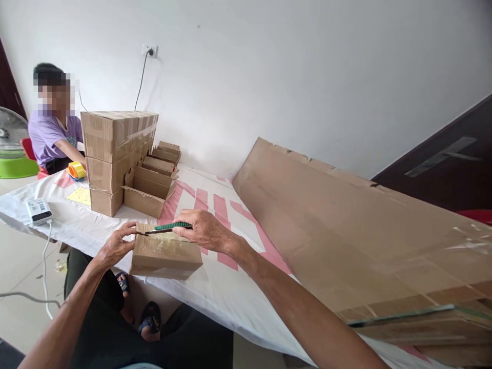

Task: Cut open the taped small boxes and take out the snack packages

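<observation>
A small cardboard box (167, 259) lies at the table's front edge, with clear tape and a yellowish patch on its top. My left hand (117, 246) grips its left end, fingers bent over the top edge. My right hand (202, 228) is closed around a utility knife (172, 225) with a green ribbed handle. Its dark, thin tip points left and meets the box top close to my left fingertips. Whether the tip is inside the seam is too small to tell.
Taped cartons (102, 177) stand stacked at the left, beside open cardboard boxes (148, 189). Tape rolls (76, 170) and a white device (38, 211) with a cable lie further left. A large cardboard sheet (307, 220) leans at the right. Another person (56, 130) sits behind the stack.
</observation>
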The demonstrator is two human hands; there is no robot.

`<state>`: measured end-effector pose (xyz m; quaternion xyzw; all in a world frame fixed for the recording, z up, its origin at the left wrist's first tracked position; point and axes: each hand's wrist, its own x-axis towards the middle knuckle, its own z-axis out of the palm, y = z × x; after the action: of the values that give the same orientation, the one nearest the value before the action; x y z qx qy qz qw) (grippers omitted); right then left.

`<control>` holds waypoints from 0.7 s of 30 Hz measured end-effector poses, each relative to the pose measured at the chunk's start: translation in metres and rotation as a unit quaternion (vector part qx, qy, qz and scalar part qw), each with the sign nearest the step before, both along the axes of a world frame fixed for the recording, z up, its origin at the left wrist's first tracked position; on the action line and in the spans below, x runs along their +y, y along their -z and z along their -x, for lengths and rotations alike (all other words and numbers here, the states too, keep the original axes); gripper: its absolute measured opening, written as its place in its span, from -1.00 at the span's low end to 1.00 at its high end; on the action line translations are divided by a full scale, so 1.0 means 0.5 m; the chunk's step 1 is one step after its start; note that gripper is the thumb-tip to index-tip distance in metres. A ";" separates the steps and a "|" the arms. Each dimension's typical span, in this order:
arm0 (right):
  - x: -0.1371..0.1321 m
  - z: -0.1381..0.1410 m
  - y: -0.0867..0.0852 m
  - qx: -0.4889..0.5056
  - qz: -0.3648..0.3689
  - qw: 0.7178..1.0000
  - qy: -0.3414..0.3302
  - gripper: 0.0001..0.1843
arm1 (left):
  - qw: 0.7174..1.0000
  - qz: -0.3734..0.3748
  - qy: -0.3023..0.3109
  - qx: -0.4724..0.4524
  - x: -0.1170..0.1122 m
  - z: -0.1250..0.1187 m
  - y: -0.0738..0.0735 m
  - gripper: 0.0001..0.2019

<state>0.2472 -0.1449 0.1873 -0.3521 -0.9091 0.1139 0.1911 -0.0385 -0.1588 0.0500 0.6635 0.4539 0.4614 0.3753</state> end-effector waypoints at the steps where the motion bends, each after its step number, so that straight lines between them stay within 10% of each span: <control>1: 0.002 0.002 -0.001 -0.001 -0.007 1.000 -0.002 -0.80 | 1.000 0.000 0.000 0.000 0.001 0.000 0.001 -0.60; 21: 0.011 0.022 -0.028 -0.097 0.019 0.995 0.028 -0.76 | 1.000 -0.015 0.003 0.009 0.004 0.002 0.005 -0.64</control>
<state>0.2360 -0.1394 0.2015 -0.3902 -0.9109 0.0909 0.0986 -0.0396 -0.1570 0.0475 0.6747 0.4486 0.4611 0.3619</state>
